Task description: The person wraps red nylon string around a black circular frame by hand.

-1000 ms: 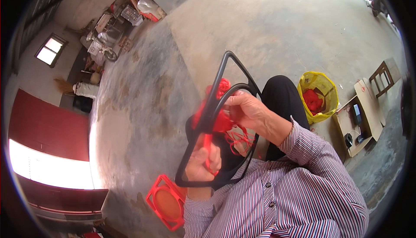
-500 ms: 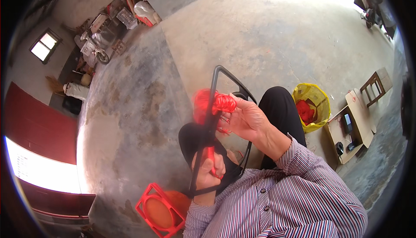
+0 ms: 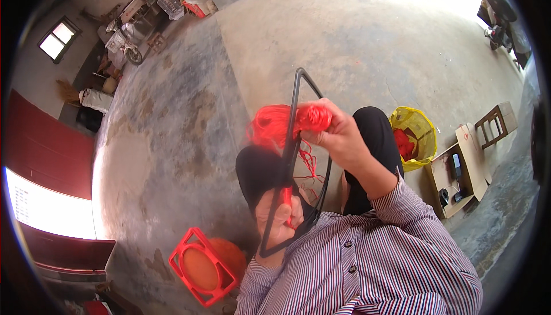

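My left hand (image 3: pixel 274 218) is closed round the red grip of a black bent-tube frame (image 3: pixel 296 94), which stands tilted above my knees. A bundle of red cord (image 3: pixel 270 124) lies across the frame's upper part, its left side smeared by motion. Its right end is bunched tight in my right hand (image 3: pixel 345 140), with the fingers curled round it. Loose red strands (image 3: pixel 309 160) dangle below that hand. The frame's lower right side runs down beside my lap, partly behind my left hand and knee.
To the right stand a yellow basket (image 3: pixel 427 128) with red material inside, an open cardboard box (image 3: pixel 442 171) holding small dark devices, and a wooden stool (image 3: pixel 498 121). A red plastic stool (image 3: pixel 177 257) lies tipped at lower left. A cart and clutter line the far left wall.
The frame's top corner and my right hand have moved up and to the right. The red cord bundle is spread wider across the frame. My left hand keeps its hold.
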`<state>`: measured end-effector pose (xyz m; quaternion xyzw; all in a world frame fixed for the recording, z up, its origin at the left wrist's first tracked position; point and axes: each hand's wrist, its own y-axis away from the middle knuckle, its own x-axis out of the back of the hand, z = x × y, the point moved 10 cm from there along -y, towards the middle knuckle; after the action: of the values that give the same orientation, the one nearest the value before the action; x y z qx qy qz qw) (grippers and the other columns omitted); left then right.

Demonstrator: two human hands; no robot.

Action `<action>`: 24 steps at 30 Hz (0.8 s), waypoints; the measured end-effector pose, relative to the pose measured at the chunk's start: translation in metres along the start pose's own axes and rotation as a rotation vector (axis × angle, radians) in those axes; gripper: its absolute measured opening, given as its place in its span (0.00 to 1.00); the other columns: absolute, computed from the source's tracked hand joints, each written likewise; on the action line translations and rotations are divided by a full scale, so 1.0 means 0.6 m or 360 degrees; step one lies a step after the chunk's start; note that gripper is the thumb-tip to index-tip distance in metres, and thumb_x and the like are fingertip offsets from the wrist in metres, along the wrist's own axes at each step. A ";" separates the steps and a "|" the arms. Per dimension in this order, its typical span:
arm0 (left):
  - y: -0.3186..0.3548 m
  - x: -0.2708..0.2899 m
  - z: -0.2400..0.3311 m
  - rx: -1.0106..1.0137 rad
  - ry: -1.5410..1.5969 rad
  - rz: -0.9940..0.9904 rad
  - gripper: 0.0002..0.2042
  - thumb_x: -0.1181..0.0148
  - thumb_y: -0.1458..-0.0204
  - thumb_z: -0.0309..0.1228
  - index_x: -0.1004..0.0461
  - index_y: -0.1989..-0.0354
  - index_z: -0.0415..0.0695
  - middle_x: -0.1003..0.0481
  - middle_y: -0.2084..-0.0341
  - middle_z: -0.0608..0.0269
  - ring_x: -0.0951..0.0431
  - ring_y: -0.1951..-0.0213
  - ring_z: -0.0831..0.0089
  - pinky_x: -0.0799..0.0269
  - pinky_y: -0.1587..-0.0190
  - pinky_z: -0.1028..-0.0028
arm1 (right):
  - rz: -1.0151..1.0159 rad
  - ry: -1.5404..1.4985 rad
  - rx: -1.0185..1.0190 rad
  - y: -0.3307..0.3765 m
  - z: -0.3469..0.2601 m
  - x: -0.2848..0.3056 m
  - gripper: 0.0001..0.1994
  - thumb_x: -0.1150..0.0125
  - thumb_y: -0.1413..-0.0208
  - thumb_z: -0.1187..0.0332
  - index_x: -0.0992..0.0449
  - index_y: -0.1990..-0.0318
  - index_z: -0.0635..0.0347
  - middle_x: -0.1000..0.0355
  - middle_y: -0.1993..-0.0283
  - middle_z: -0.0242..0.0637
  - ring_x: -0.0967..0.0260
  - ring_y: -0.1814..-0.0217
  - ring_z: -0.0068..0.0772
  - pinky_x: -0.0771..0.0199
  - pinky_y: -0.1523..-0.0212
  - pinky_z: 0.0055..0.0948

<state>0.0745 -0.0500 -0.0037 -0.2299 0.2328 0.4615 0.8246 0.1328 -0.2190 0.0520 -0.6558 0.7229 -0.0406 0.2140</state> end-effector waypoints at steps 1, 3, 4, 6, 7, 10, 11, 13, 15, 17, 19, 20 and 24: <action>0.000 0.004 0.001 -0.0002 0.0000 0.0002 0.17 0.39 0.47 0.36 0.32 0.52 0.43 0.37 0.82 0.63 0.41 0.86 0.76 0.46 0.87 0.77 | -0.0003 -0.0001 -0.0001 0.000 0.003 0.008 0.19 0.39 0.49 0.77 0.30 0.48 0.63 0.32 0.51 0.32 0.30 0.51 0.26 0.32 0.48 0.26; 0.000 0.035 -0.004 0.0017 0.0087 0.0086 0.16 0.39 0.47 0.36 0.32 0.54 0.43 0.37 0.83 0.63 0.42 0.87 0.75 0.47 0.88 0.77 | 0.0305 -0.0424 -0.0101 0.000 0.019 0.050 0.18 0.39 0.48 0.77 0.28 0.49 0.61 0.32 0.46 0.33 0.30 0.51 0.25 0.32 0.49 0.23; -0.001 0.042 0.002 -0.0031 0.0087 0.0049 0.17 0.41 0.45 0.36 0.31 0.49 0.45 0.37 0.82 0.63 0.41 0.86 0.75 0.46 0.89 0.77 | 0.0445 -0.0530 -0.0084 0.000 0.019 0.073 0.17 0.41 0.47 0.74 0.29 0.48 0.59 0.31 0.46 0.35 0.30 0.51 0.25 0.33 0.48 0.26; -0.002 0.049 0.012 -0.0106 0.0111 0.0076 0.17 0.42 0.45 0.35 0.31 0.46 0.48 0.37 0.82 0.63 0.41 0.86 0.75 0.46 0.89 0.77 | 0.0614 -0.0777 0.0121 0.000 -0.013 0.116 0.16 0.45 0.42 0.67 0.31 0.47 0.57 0.28 0.48 0.35 0.29 0.50 0.28 0.35 0.46 0.32; -0.002 0.053 0.021 -0.0172 0.0132 0.0097 0.18 0.43 0.44 0.35 0.32 0.44 0.51 0.37 0.81 0.63 0.41 0.86 0.74 0.46 0.89 0.78 | 0.0630 -0.0926 0.0308 0.001 -0.038 0.129 0.16 0.48 0.39 0.63 0.32 0.45 0.56 0.27 0.49 0.35 0.29 0.51 0.29 0.36 0.45 0.36; 0.004 0.078 0.034 -0.0243 0.0162 0.0200 0.20 0.46 0.42 0.34 0.33 0.41 0.56 0.37 0.80 0.63 0.40 0.85 0.74 0.44 0.89 0.78 | 0.0710 -0.1177 0.0116 0.015 -0.064 0.130 0.18 0.56 0.36 0.52 0.34 0.49 0.55 0.24 0.57 0.36 0.27 0.55 0.35 0.38 0.44 0.41; 0.008 0.092 0.037 -0.0273 0.0178 0.0278 0.19 0.46 0.42 0.35 0.32 0.41 0.56 0.37 0.80 0.63 0.40 0.86 0.74 0.44 0.90 0.78 | 0.0205 -0.1422 0.0068 0.019 -0.073 0.106 0.20 0.60 0.35 0.49 0.35 0.51 0.54 0.25 0.63 0.37 0.27 0.63 0.38 0.35 0.49 0.42; 0.013 0.116 0.042 -0.0326 0.0191 0.0343 0.18 0.47 0.42 0.35 0.33 0.42 0.52 0.37 0.80 0.63 0.40 0.86 0.74 0.42 0.90 0.77 | -0.0464 -0.1665 -0.0111 0.069 -0.080 0.073 0.23 0.66 0.36 0.43 0.37 0.55 0.54 0.29 0.76 0.38 0.32 0.79 0.40 0.32 0.62 0.43; 0.015 0.136 0.050 -0.0297 0.0135 0.0440 0.17 0.48 0.41 0.35 0.36 0.43 0.49 0.37 0.79 0.63 0.39 0.85 0.74 0.42 0.90 0.77 | -0.0719 -0.1626 -0.0448 0.130 -0.056 0.041 0.26 0.65 0.38 0.39 0.39 0.54 0.55 0.37 0.87 0.35 0.46 0.94 0.37 0.42 0.83 0.38; 0.025 0.159 0.058 -0.0270 0.0084 0.0506 0.16 0.49 0.41 0.36 0.38 0.46 0.48 0.36 0.79 0.63 0.38 0.85 0.74 0.41 0.89 0.76 | -0.0325 -0.1700 -0.0983 0.197 0.012 0.031 0.25 0.51 0.40 0.45 0.35 0.53 0.61 0.28 0.75 0.38 0.28 0.77 0.33 0.27 0.75 0.36; 0.030 0.178 0.061 -0.0236 0.0164 0.0533 0.20 0.51 0.41 0.37 0.40 0.41 0.46 0.37 0.80 0.63 0.38 0.85 0.74 0.39 0.89 0.75 | 0.0103 -0.1122 -0.1267 0.242 0.096 0.083 0.22 0.44 0.42 0.52 0.32 0.53 0.63 0.27 0.67 0.39 0.25 0.66 0.33 0.22 0.65 0.34; 0.029 0.179 0.062 -0.0191 0.0150 0.0497 0.26 0.53 0.41 0.43 0.44 0.37 0.43 0.37 0.80 0.63 0.37 0.84 0.72 0.37 0.87 0.73 | 0.0295 -0.1202 -0.1298 0.248 0.126 0.088 0.20 0.43 0.42 0.55 0.32 0.52 0.64 0.27 0.64 0.40 0.25 0.64 0.34 0.22 0.63 0.34; 0.022 0.150 0.064 0.0041 0.0395 0.0160 0.37 0.54 0.47 0.59 0.42 0.37 0.41 0.34 0.77 0.59 0.34 0.81 0.66 0.34 0.81 0.66 | 0.0155 -0.0935 -0.1623 0.280 0.195 0.039 0.20 0.40 0.42 0.59 0.32 0.50 0.65 0.28 0.58 0.38 0.26 0.61 0.31 0.22 0.57 0.32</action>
<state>0.1119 0.0381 -0.0292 -0.2625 0.3502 0.4673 0.7681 0.0176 -0.1927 -0.1171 -0.6257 0.5908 0.5053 0.0645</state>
